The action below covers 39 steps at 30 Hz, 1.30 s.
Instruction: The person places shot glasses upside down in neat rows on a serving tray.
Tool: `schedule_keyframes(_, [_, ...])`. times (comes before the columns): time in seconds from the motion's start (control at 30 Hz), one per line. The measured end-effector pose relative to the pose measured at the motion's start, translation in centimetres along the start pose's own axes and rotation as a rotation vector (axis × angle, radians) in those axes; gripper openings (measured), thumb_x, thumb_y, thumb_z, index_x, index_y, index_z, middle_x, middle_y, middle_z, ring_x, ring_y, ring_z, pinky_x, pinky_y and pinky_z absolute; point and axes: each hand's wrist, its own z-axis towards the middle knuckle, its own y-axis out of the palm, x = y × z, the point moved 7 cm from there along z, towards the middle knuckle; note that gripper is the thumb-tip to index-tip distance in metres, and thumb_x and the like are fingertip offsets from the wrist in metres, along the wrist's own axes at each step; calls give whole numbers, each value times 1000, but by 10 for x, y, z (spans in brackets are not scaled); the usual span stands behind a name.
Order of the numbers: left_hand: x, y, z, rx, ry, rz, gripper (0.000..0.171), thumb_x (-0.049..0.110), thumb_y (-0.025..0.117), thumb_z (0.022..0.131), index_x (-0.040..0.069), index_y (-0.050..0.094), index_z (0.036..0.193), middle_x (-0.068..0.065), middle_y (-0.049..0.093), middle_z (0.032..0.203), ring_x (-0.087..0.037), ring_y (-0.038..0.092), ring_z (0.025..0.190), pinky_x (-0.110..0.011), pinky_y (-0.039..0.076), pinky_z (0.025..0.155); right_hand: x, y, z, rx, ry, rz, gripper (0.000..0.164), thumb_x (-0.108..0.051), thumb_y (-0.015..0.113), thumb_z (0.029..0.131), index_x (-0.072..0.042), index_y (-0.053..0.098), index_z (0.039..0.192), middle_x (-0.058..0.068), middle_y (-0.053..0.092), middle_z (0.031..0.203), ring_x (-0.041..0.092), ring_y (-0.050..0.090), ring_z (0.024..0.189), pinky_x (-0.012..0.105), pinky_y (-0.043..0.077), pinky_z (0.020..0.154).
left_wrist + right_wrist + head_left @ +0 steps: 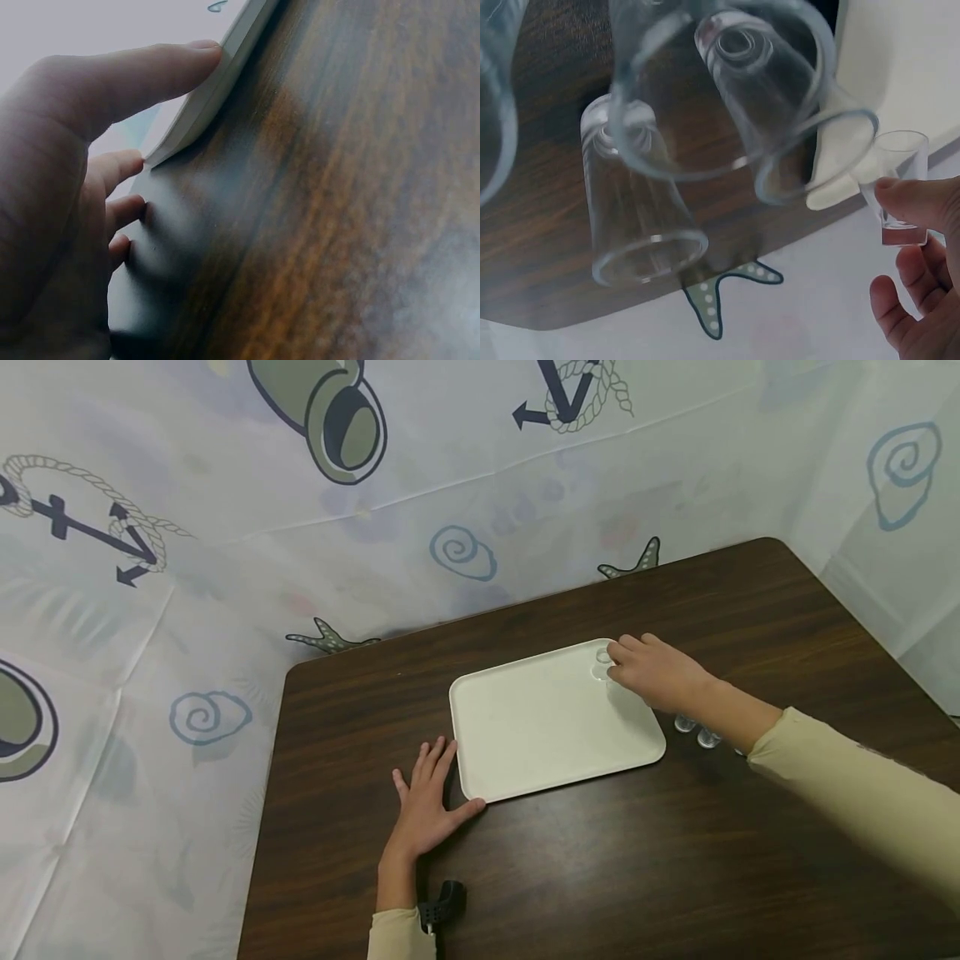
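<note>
A white rectangular tray (555, 727) lies on the brown table. My left hand (427, 810) is spread at its near left corner, with the thumb (172, 71) along the near edge and the fingers at the left side. At the tray's far right corner my right hand (652, 672) holds a small clear shot glass (901, 187). The thumb and fingers pinch it near its thick base. Whether its rim touches the tray, I cannot tell. Several clear glasses (641, 202) stand on the table just right of the tray, partly hidden by my right forearm in the head view.
The dark wood table (570, 877) has rounded far corners. Behind it hangs a pale cloth (405, 527) printed with anchors, shells and starfish. A black wrist mount (444, 903) sits on my left wrist, low over the table.
</note>
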Motion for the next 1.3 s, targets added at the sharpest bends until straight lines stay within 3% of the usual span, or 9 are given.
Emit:
schedule_keyframes(0.43, [-2, 3, 1, -2, -4, 7, 98, 70, 63, 81, 27, 21, 158, -2, 16, 163, -28, 6, 150, -74, -7, 104, -20, 14, 3, -1, -82, -130, 17, -1, 83, 75, -3, 71, 87, 14, 51, 104, 26, 41, 80, 35, 34, 62])
schedule_keyframes(0.67, [-3, 4, 1, -6, -3, 9, 99, 71, 63, 81, 27, 20, 159, -2, 16, 163, -27, 5, 150, -74, -7, 103, -25, 19, 3, 9, -104, -134, 17, 2, 81, 76, -2, 72, 90, 15, 54, 109, 27, 46, 88, 36, 37, 64])
schedule_keyframes(1.3, [-2, 3, 1, 6, 4, 5, 98, 70, 63, 81, 26, 20, 159, -2, 17, 163, -28, 7, 150, -75, -7, 103, -28, 24, 8, -19, -121, -153, 20, -1, 84, 75, -1, 72, 92, 13, 56, 103, 27, 47, 87, 36, 41, 68])
